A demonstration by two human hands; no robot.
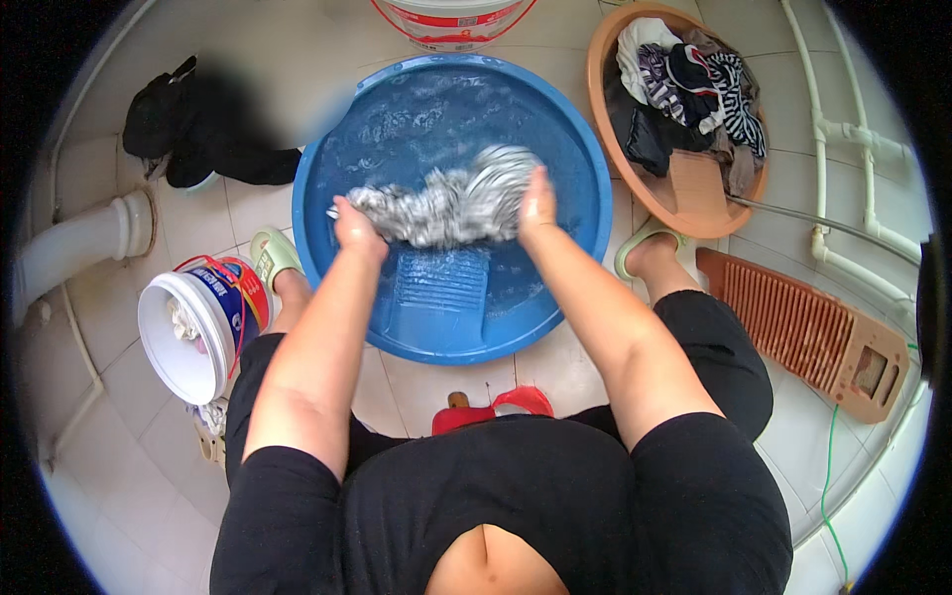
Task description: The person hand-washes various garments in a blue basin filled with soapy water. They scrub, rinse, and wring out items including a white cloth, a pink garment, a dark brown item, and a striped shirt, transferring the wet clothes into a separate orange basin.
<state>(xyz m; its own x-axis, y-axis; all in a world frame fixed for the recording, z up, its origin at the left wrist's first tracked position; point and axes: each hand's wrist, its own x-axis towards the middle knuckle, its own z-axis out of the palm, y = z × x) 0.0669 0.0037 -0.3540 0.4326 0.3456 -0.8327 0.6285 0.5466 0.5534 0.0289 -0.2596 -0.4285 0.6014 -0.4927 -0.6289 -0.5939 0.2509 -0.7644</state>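
A wet black-and-white striped cloth point(446, 206) is stretched between my two hands over a blue washtub point(309, 238). My left hand point(359, 230) is closed on its left end, and my right hand point(537, 206) grips the right end. Motion blurs the cloth's right part, and its folds hide what kind of garment it is. Below it, a ribbed washboard point(441, 283) forms part of the tub's near side. Bluish, slightly foamy water point(436, 114) fills the tub.
An orange basin point(607, 129) of clothes point(684, 84) stands at the far right, near white pipes point(813, 99). A brown washboard point(793, 322) lies nearer. On the left are a tipped white bucket point(183, 342) and a partly blurred black shape point(223, 149). Another bucket point(456, 20) stands behind the tub.
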